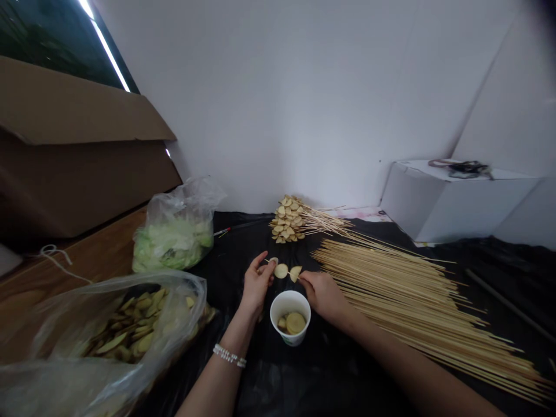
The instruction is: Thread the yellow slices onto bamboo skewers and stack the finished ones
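Between my hands a thin skewer carries a few round, pale yellow slices point(281, 271) that look like potato. My left hand point(257, 280) pinches the slice at the skewer's left end. The fingers of my right hand point(320, 291) are closed round the skewer close to the rightmost slice point(295, 273); most of the stick on that side is hidden by the hand. Just below both hands stands a white paper cup point(278, 315) with several slices inside. A wide layer of bare wooden skewers point(399, 289) lies right of my right hand.
Filled skewers point(287, 219) lie piled by the wall. At left are an open plastic bag of slices point(134, 324), a bag of pale green vegetables point(171, 240) and a cardboard box point(82, 185). A pen point(223, 231) lies behind; a white box point(456, 200) stands at right.
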A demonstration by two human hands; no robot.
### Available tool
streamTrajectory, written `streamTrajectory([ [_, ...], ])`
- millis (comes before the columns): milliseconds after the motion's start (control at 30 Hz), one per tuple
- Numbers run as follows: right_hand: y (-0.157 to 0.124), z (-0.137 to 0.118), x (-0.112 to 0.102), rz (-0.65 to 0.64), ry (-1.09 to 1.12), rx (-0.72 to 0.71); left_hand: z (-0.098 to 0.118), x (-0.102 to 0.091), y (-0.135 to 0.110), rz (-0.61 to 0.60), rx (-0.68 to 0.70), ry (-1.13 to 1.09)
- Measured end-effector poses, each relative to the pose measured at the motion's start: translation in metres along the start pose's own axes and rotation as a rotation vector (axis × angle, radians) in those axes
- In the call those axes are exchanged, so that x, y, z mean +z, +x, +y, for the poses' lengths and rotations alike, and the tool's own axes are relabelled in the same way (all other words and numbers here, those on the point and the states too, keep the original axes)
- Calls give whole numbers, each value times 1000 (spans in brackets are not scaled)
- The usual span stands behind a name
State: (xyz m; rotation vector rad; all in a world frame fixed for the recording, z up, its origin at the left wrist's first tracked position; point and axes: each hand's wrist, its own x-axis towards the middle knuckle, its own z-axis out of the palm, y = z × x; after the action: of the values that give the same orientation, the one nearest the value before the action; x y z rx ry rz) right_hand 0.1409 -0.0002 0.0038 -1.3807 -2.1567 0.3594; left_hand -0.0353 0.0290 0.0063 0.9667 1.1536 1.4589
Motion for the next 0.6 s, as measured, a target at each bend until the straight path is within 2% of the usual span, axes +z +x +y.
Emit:
streamTrajectory([
  [233, 1, 2, 1, 11, -1, -10, -2, -1, 1, -30, -9, -25],
  [467, 1, 2, -3, 13, 20, 31, -5, -6, 5, 51, -16, -75],
  [600, 2, 3, -5, 33, 3, 24, 0, -8, 6, 59, -150, -275],
])
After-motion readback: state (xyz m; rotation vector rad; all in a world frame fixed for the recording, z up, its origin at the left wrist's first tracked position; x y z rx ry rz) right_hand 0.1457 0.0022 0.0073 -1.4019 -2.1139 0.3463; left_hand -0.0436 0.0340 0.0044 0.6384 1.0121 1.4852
